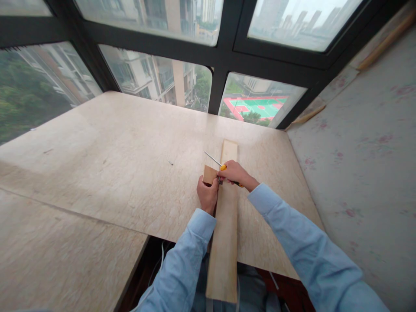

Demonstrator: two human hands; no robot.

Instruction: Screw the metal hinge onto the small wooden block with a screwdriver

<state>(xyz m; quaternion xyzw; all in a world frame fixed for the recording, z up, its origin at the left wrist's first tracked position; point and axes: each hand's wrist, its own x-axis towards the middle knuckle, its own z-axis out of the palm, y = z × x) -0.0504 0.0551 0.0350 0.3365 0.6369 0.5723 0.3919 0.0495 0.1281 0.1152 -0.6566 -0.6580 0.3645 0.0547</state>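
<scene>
A small flat piece of wood [209, 174] is gripped between the thumb and fingers of my left hand [208, 194], just left of a long wooden board [224, 234]. Over the board, my right hand [236, 172] is closed round a screwdriver with a yellow and black handle [223, 167]. Its metal shaft points up and to the left, away from the small wood piece. The right fingertips meet the left thumb at a small dark metal part [220, 181], too small to name, at the wood's edge. The board lies on the sill and overhangs its front edge.
A small dark screw-like bit [170, 163] lies on the beige stone sill [136, 143] to the left. Dark-framed windows [221, 56] border the far side, and a flowered papered wall [364, 156] stands at the right. A pale cable [161, 253] hangs below the sill's front edge.
</scene>
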